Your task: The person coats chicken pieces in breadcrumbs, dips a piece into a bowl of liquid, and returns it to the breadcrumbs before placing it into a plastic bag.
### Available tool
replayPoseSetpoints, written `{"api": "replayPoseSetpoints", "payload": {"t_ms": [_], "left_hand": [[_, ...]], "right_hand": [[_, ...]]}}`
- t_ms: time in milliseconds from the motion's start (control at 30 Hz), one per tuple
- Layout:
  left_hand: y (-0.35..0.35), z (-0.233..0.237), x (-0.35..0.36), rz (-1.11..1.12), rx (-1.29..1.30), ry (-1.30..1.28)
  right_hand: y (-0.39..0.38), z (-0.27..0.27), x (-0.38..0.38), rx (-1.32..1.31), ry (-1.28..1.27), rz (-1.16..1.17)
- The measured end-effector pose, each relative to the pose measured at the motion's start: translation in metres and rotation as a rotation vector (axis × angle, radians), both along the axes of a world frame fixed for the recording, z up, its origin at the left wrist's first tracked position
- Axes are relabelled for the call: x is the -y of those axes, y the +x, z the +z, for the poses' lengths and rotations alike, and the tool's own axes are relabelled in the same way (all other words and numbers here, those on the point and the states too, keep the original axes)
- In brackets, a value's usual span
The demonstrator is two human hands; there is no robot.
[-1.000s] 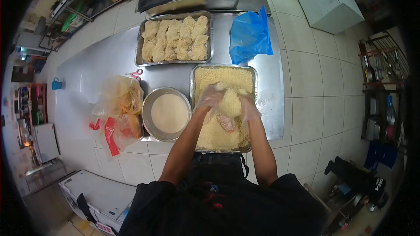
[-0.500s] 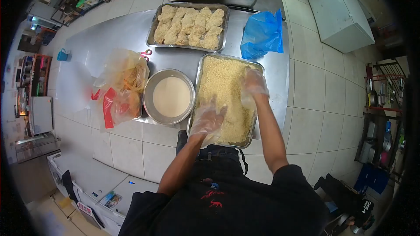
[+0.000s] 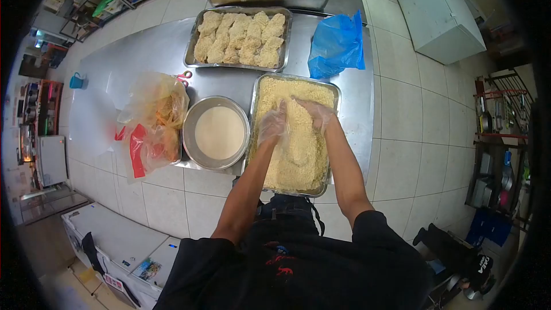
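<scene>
A metal tray filled with pale yellow crumbs lies on the steel table in front of me. My left hand, in a clear plastic glove, rests in the crumbs at the tray's left side, fingers pointing up the tray. My right hand, gloved too, reaches into the crumbs from the right, its fingers stretched toward the left hand. A low heap of crumbs lies between and below the hands. Left of the tray stands a round metal bowl of creamy liquid.
Behind is a tray of crumb-coated pieces. A blue plastic bag stands at the back right. A clear bag of orange food, pink-handled scissors and a teal cup are on the left of the steel table.
My left hand has moved up the tray from its lower part. My right hand has shifted left and slightly down, so the two hands are closer together. The whole view has shifted slightly.
</scene>
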State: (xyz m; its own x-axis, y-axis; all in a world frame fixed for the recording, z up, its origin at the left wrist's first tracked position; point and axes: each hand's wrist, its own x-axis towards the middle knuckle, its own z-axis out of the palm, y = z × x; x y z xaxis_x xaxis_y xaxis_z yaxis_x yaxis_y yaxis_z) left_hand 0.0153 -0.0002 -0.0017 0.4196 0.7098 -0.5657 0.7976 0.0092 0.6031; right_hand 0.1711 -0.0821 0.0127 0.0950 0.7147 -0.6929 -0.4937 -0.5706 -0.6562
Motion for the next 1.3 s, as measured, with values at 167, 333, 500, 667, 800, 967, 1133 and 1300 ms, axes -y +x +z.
{"api": "replayPoseSetpoints", "payload": {"t_ms": [167, 333, 500, 667, 800, 967, 1133, 1300], "left_hand": [[0.002, -0.014, -0.002, 0.01, 0.072, 0.109], [-0.013, 0.009, 0.004, -0.107, 0.076, 0.097], [-0.05, -0.013, 0.02, -0.114, 0.591, -0.164], [-0.056, -0.092, 0.006, -0.756, 0.135, 0.856], [-0.058, -0.068, 0.001, -0.576, 0.233, 0.608], [-0.021, -0.006, -0.037, -0.382, 0.434, 0.421], [0.027, 0.028, -0.031, -0.493, 0.079, 0.558], [0.044, 0.011, -0.023, -0.724, -0.063, 0.434]], "right_hand": [[0.019, -0.025, 0.009, -0.091, -0.042, -0.089], [-0.009, -0.035, 0.03, 0.435, 0.072, -0.039], [-0.098, 0.03, 0.076, 1.319, 0.211, 0.025], [-0.13, 0.01, 0.069, 1.752, 0.053, 0.464], [-0.109, -0.004, 0.045, 1.762, 0.017, 0.532], [-0.111, 0.01, 0.069, 1.874, 0.265, 0.7], [-0.038, 0.007, 0.03, 1.595, -0.189, 0.303], [0.007, -0.006, 0.0, 1.149, -0.292, 0.169]]}}
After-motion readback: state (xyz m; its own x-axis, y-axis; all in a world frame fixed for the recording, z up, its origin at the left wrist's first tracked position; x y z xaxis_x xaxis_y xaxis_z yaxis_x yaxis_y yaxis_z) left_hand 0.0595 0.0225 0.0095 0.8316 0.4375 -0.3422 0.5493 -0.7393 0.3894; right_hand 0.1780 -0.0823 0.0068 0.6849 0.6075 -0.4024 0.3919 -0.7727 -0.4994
